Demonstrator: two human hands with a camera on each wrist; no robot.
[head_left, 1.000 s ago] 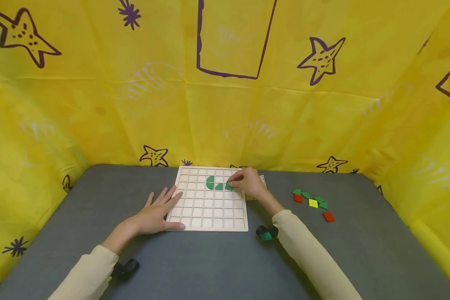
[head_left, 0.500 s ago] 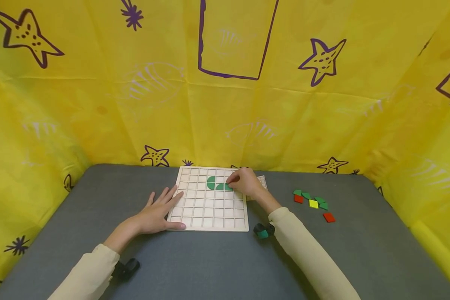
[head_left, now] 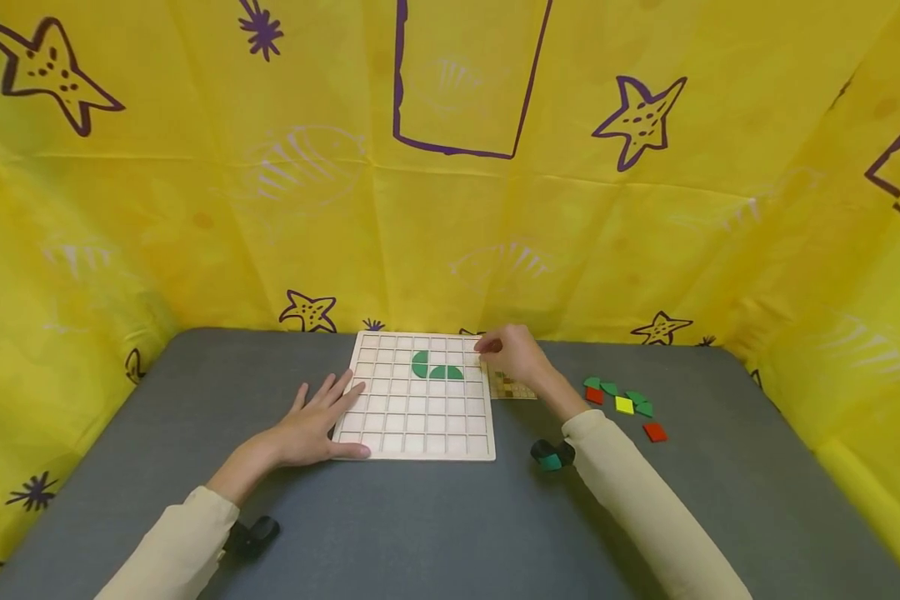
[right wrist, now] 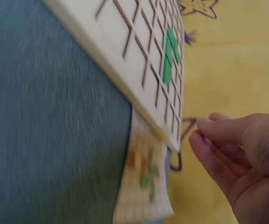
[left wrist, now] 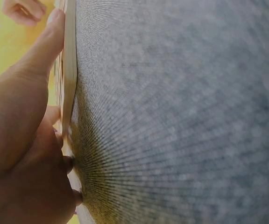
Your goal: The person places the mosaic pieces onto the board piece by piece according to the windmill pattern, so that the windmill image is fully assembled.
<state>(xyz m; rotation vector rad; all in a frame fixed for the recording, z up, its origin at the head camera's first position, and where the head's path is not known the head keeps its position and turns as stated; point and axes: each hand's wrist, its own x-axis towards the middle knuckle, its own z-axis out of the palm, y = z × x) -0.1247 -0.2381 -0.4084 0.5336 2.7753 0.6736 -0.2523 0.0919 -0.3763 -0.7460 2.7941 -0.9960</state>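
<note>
My left hand (head_left: 311, 429) rests, fingers spread, on the gridded board (head_left: 416, 423) between eight and nine o'clock; my right hand (head_left: 513, 353), loosely bent and holding nothing, hovers at two. Four green quarter-circles (head_left: 420, 358) sit in its cells toward one. At three lie one patterned card (head_left: 515, 388) and, farther out on the surface (head_left: 420, 533), four loose green pieces (head_left: 643, 409), two red squares (head_left: 655, 432), one yellow square (head_left: 624, 405)

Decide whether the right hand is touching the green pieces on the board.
Apart. The right wrist view shows a plain gap between the right hand and the green pieces on the board.
</note>
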